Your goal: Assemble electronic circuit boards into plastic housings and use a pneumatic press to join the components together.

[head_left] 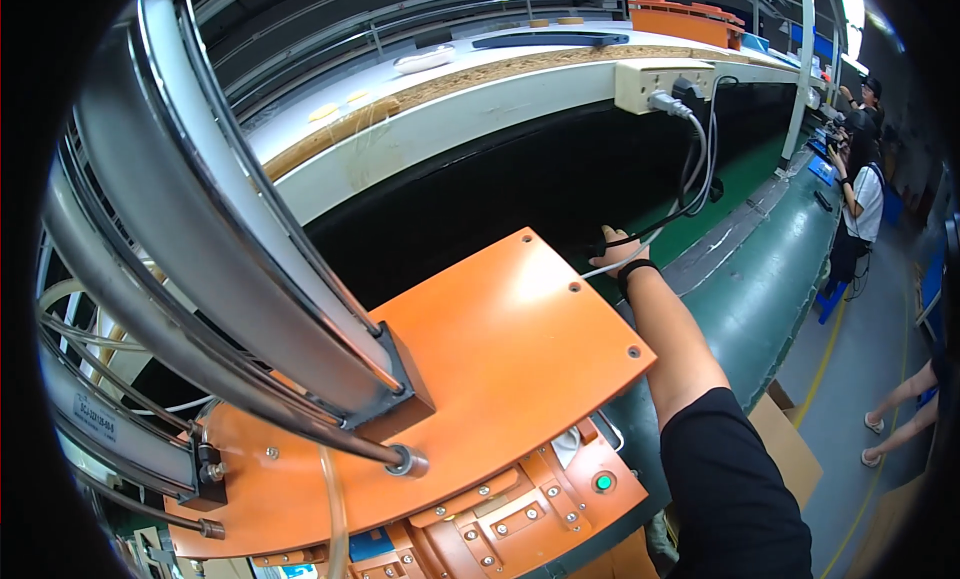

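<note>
right hand [622,249] at the black cord [668,220], beside the orange plate [510,309]

right arm comes in from the lower right of the frame, black sleeve [735,489] to above the elbow, black wristband [636,268] at the wrist. hand sits right of centre, just beyond the plate's upper right edge. fingers look bent, pointing up and left; the black cord meets the hand at the fingers. partly hidden and small, so i cannot tell whether the cord is pinched or only touched.

the cord climbs from there toward the upper right, alongside a pale grey cable [703,144]. the pale cable also passes close to the wrist, down toward the plate's edge. above them, a cream socket box [640,85] on the face of a white beam [480,109]; a white plug [668,103] and a black plug [686,88] are seated in it.

plate: bolt holes along its upper right edge, pneumatic cylinder [220,199] standing on it, filling the upper left. lower centre, an orange fixture with a green button [603,483].

right of the hand, a green-topped bench [770,279]. farther right, a co-worker in a white shirt [865,204] at that bench; another person's legs [905,399] at the right edge.
</note>
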A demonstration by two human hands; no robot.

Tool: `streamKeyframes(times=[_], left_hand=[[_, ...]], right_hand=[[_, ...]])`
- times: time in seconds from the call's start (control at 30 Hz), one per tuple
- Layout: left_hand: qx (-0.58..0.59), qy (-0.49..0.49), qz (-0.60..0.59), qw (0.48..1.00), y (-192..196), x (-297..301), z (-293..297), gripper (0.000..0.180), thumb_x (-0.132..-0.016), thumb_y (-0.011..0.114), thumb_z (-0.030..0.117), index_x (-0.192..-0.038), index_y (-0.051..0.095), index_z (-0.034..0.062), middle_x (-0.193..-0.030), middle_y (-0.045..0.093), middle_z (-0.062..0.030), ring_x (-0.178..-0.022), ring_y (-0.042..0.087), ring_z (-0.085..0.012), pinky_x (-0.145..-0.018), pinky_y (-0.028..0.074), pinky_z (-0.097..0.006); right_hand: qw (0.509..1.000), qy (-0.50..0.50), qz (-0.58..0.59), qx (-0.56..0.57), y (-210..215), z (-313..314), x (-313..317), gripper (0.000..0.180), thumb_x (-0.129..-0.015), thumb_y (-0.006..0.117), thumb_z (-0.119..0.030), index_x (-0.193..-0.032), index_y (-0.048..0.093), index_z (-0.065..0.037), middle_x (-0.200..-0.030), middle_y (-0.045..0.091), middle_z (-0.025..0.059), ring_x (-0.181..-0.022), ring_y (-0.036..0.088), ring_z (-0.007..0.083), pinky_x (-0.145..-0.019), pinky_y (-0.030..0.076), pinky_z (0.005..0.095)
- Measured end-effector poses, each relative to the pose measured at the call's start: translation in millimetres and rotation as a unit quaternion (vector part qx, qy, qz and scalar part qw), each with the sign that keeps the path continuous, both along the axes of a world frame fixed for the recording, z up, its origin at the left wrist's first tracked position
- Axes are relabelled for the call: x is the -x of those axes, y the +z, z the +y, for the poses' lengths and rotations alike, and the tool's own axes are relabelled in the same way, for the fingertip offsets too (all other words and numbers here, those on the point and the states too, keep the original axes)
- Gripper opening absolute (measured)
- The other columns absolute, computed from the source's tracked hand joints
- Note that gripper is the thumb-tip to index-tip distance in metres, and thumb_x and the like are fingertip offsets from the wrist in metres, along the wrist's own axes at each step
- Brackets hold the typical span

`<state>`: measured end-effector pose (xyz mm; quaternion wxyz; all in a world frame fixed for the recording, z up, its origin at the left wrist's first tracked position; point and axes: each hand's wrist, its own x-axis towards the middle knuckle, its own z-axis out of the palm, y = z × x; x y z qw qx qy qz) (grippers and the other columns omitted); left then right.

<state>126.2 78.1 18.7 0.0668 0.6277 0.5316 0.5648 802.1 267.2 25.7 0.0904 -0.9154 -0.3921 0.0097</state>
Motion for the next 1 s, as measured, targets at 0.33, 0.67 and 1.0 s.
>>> streamKeyframes(times=[0.33,0.67,1.0], left_hand=[[-0.004,0.026,0.043,0.999,2.2,-3.5,1.9,0.031,-0.089,0.047,0.005,-0.108,0.066,-0.0097,-0.107,0.067,-0.0220,-0.098,0.064,-0.0310,-0.091,0.051,-0.040],[-0.013,0.073,0.171,0.983,-0.3,8.4,-10.8,0.018,-0.088,0.058,0.003,-0.097,0.068,-0.0075,-0.095,0.067,-0.0237,-0.086,0.064,-0.0358,-0.079,0.052,-0.041],[0.022,-0.156,-0.331,0.930,-36.6,22.5,1.6,0.027,-0.099,0.039,0.001,-0.117,0.057,-0.0069,-0.124,0.060,-0.0169,-0.115,0.056,-0.0228,-0.104,0.041,-0.035]], right_hand=[[0.994,-0.021,0.035,-0.097,-22.5,7.4,7.7,0.067,-0.077,0.075,-0.039,-0.136,0.053,-0.018,-0.141,0.047,0.0148,-0.133,0.041,0.0338,-0.105,0.040,0.0467],[0.999,-0.011,0.000,0.033,5.8,-10.8,35.2,0.054,-0.078,0.072,-0.049,-0.116,0.069,-0.011,-0.132,0.056,0.0145,-0.135,0.037,0.0370,-0.103,0.036,0.0483],[0.917,0.096,0.281,-0.266,39.9,-129.7,25.1,0.050,-0.079,0.077,-0.030,-0.116,0.062,-0.001,-0.099,0.067,0.0112,-0.085,0.067,0.0223,-0.075,0.054,0.0319]])
